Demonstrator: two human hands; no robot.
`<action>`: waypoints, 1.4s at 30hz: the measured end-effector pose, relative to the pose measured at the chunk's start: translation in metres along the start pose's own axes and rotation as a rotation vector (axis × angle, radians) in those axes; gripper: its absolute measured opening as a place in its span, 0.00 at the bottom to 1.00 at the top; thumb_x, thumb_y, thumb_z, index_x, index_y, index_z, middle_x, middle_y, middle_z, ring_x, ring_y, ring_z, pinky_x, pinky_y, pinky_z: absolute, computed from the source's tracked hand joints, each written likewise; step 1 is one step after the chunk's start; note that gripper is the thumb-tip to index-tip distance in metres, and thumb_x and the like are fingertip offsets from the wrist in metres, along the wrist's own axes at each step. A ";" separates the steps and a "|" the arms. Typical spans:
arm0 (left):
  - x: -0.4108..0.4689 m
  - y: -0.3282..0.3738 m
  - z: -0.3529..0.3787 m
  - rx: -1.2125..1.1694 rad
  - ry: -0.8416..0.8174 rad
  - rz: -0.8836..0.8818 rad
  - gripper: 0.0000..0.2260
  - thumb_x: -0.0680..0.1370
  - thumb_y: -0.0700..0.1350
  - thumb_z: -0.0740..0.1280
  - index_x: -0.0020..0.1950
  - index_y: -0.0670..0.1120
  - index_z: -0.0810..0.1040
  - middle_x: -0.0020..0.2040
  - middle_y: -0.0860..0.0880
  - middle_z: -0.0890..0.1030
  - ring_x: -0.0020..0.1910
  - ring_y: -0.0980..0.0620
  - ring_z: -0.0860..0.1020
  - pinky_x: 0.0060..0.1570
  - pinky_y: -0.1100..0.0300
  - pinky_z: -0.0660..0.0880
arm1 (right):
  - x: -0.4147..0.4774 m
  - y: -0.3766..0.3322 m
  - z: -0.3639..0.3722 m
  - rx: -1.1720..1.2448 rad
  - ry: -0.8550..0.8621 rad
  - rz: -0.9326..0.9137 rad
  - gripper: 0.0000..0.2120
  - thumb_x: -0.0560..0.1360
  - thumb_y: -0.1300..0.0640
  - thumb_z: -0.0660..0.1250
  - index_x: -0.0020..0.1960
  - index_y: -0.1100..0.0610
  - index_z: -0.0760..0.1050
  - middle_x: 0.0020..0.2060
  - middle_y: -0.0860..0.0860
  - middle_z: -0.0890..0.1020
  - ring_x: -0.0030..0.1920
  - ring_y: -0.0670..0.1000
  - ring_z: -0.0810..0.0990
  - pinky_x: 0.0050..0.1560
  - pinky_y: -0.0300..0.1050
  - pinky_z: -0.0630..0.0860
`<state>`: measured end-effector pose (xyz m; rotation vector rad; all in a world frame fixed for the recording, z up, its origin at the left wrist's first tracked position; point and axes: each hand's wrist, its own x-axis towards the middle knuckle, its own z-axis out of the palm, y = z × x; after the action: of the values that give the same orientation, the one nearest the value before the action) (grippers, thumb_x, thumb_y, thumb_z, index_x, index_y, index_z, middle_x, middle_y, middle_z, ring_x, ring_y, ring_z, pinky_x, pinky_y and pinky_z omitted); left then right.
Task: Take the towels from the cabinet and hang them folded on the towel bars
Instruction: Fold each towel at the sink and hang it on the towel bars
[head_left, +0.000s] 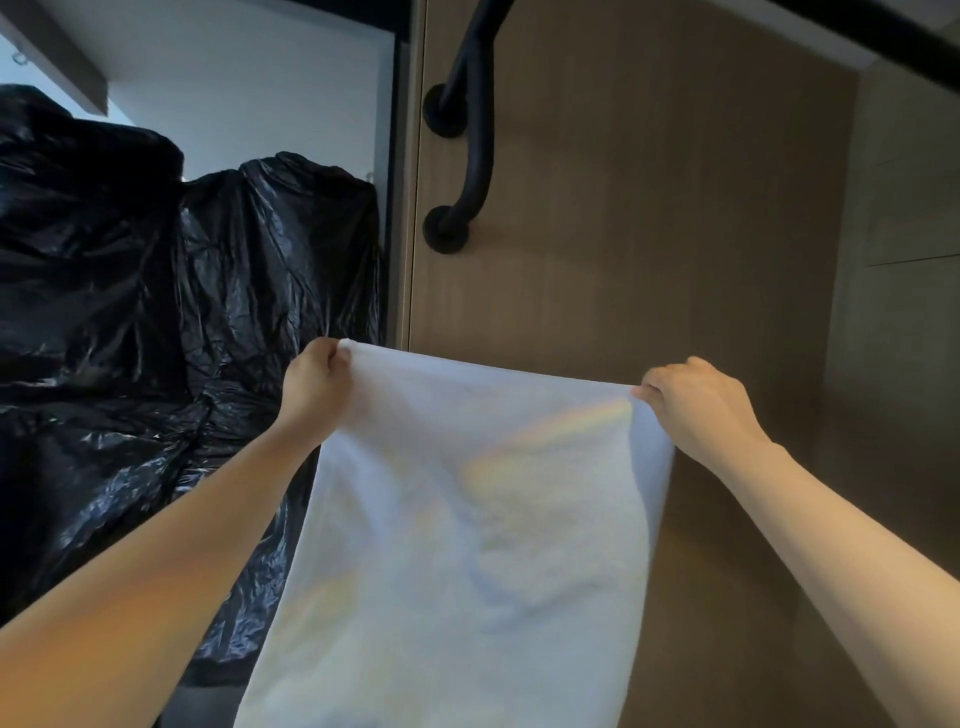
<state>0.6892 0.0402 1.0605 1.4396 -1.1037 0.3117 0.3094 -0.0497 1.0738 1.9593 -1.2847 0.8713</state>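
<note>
A white towel (467, 519) hangs spread out in front of me, held up by its top edge. My left hand (314, 382) grips the top left corner. My right hand (696, 402) pinches the top right corner. Both hands are well below the black towel bars (480, 130), which are fixed to the brown wood panel (649, 208) above. The bars curve out from two round mounts and run out of view at the top. The lower end of the towel is cut off by the bottom of the view.
Bulky shapes covered in black plastic bags (156, 286) fill the left side, close to my left arm. A pale wall (260, 78) shows behind them. A tiled wall (904, 260) meets the wood panel on the right.
</note>
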 end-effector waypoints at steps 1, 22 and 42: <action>-0.002 0.000 0.000 0.004 -0.005 0.006 0.10 0.83 0.45 0.55 0.47 0.44 0.72 0.34 0.50 0.72 0.32 0.55 0.69 0.28 0.58 0.61 | -0.002 -0.001 0.002 -0.012 -0.030 0.004 0.15 0.83 0.47 0.57 0.53 0.53 0.79 0.44 0.49 0.82 0.48 0.51 0.74 0.40 0.45 0.72; -0.149 0.023 0.032 -0.276 -0.436 0.134 0.06 0.78 0.45 0.69 0.44 0.46 0.84 0.38 0.47 0.83 0.40 0.49 0.79 0.41 0.58 0.73 | -0.116 -0.134 0.029 1.291 -0.337 0.115 0.07 0.80 0.55 0.64 0.50 0.53 0.81 0.31 0.46 0.81 0.28 0.49 0.79 0.30 0.36 0.73; -0.200 -0.002 0.009 -0.435 -0.501 -0.018 0.06 0.75 0.42 0.72 0.46 0.53 0.81 0.40 0.52 0.82 0.39 0.55 0.79 0.41 0.65 0.77 | -0.126 -0.147 0.029 1.397 -0.319 0.175 0.07 0.78 0.55 0.67 0.46 0.54 0.83 0.24 0.38 0.75 0.26 0.40 0.71 0.31 0.30 0.68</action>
<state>0.5858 0.1185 0.9077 1.1565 -1.4514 -0.3091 0.4131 0.0404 0.9345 3.1275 -1.0579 1.9368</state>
